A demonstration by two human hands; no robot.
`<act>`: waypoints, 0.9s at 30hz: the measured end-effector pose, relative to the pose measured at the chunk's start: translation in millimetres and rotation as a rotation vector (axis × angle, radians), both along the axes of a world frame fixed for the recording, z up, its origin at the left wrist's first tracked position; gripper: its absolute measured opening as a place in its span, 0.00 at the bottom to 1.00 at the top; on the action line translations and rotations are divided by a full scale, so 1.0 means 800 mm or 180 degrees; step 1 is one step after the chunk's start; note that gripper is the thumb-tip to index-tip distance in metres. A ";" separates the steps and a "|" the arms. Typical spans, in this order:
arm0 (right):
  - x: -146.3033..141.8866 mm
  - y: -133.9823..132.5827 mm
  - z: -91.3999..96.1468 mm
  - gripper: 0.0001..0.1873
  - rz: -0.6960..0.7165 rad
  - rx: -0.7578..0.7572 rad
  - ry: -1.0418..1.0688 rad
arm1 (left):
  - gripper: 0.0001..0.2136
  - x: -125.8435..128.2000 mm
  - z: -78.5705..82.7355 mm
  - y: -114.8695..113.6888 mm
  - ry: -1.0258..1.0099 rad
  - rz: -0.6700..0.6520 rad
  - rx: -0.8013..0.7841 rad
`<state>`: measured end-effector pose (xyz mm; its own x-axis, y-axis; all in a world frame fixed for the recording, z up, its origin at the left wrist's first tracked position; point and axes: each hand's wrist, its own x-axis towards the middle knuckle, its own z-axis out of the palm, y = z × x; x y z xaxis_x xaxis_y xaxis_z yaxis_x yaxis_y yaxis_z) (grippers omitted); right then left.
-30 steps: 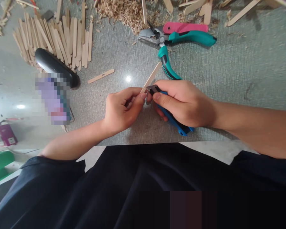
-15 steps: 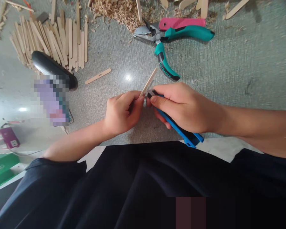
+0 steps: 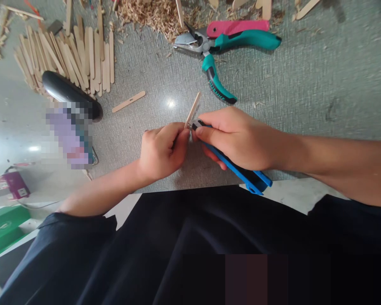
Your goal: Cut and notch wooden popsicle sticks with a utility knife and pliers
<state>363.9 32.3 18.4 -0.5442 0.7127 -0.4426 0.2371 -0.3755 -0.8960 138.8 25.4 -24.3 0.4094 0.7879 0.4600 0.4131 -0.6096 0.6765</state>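
Observation:
My left hand (image 3: 165,148) is closed, pinching a wooden craft stick (image 3: 193,109) between thumb and forefinger. The stick points up and to the right from the fingertips. My right hand (image 3: 235,137) grips a blue and black utility knife (image 3: 233,169), its metal front end close beside the stick. The blade is thin and blurred, and I cannot tell exactly where it touches the wood. Another craft stick (image 3: 128,101), with a small slot in its middle, lies on the grey table (image 3: 305,101) beyond my left hand.
Teal-handled pliers (image 3: 206,46) lie open beside a pink-handled tool (image 3: 238,28). Wood shavings (image 3: 149,17) are heaped at the back. Many craft sticks (image 3: 92,59) lie at the left, near a black oblong object (image 3: 70,93) and a purple box (image 3: 17,185).
Both hands have stayed close together with the same grips. The held stick has tilted slightly more upright, and the knife's front end has shifted a little left. The whole view has moved slightly.

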 end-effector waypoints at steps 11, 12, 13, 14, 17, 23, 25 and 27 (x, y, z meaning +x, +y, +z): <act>0.003 0.007 0.001 0.19 0.0057 0.0106 0.0400 | 0.19 -0.004 0.011 -0.003 -0.0742 0.0027 -0.1442; 0.004 0.009 0.001 0.18 0.0072 0.0088 0.0451 | 0.20 -0.004 0.011 -0.003 -0.0777 0.0014 -0.1530; 0.004 0.009 0.000 0.17 0.0078 0.0060 0.0513 | 0.21 -0.004 0.012 -0.002 -0.0809 -0.0007 -0.1613; 0.005 0.010 -0.001 0.16 0.0092 0.0008 0.0567 | 0.21 -0.004 0.012 -0.001 -0.0847 -0.0028 -0.1688; 0.009 0.011 -0.008 0.14 0.0105 -0.0233 0.0747 | 0.21 -0.002 0.014 0.001 -0.1049 -0.0091 -0.1863; 0.011 0.015 -0.016 0.15 0.0100 -0.0681 0.1183 | 0.18 0.000 0.010 0.002 -0.1266 -0.0238 -0.1846; 0.011 0.016 -0.017 0.16 0.0083 -0.0731 0.1258 | 0.19 -0.001 0.008 0.001 -0.1235 -0.0227 -0.1878; 0.012 0.015 -0.017 0.17 0.0067 -0.0727 0.1249 | 0.19 -0.001 0.008 0.001 -0.1273 -0.0174 -0.1916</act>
<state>373.5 44.6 4.9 -0.7155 0.6078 -0.3445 -0.0943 -0.5726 -0.8144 138.0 26.3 -17.9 0.3465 0.9350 0.0755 0.0434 -0.0964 0.9944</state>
